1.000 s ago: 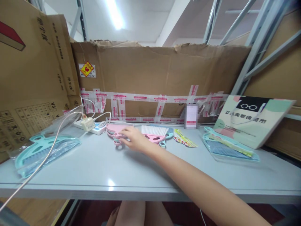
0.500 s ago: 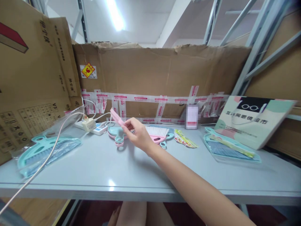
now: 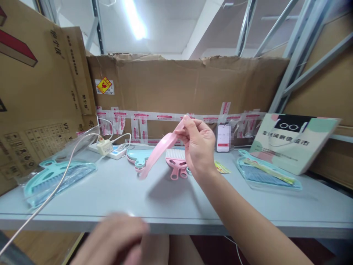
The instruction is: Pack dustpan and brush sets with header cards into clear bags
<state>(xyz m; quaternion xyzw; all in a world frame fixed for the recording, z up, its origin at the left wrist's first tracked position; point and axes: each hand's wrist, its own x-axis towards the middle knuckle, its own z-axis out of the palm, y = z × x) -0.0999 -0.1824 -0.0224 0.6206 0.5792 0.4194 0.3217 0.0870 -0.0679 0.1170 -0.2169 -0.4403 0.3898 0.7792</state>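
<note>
My right hand (image 3: 200, 143) pinches the handle of a pink dustpan (image 3: 161, 151), held up above the table and seen nearly edge-on, its wide part tilted down to the left. Below it, a pale teal dustpan (image 3: 139, 156) lies over a pink one. Just behind my right wrist are pink brushes (image 3: 176, 164) with white bristles, partly hidden by the hand. My left hand (image 3: 116, 235) is at the table's front edge, smeared by motion, its fingers unclear.
Bagged teal dustpan-and-brush sets lie at the left (image 3: 59, 176) and right (image 3: 268, 175). A phone (image 3: 223, 138) leans at the back near yellow-green packaging (image 3: 221, 168). A white cable (image 3: 64, 171) crosses the left side from a power strip (image 3: 117, 151). Cardboard (image 3: 165, 84) walls the back.
My right hand has moved right with the pink dustpan, which now slants down to the left. The pink brushes' handles have come into view. My left hand has appeared at the bottom.
</note>
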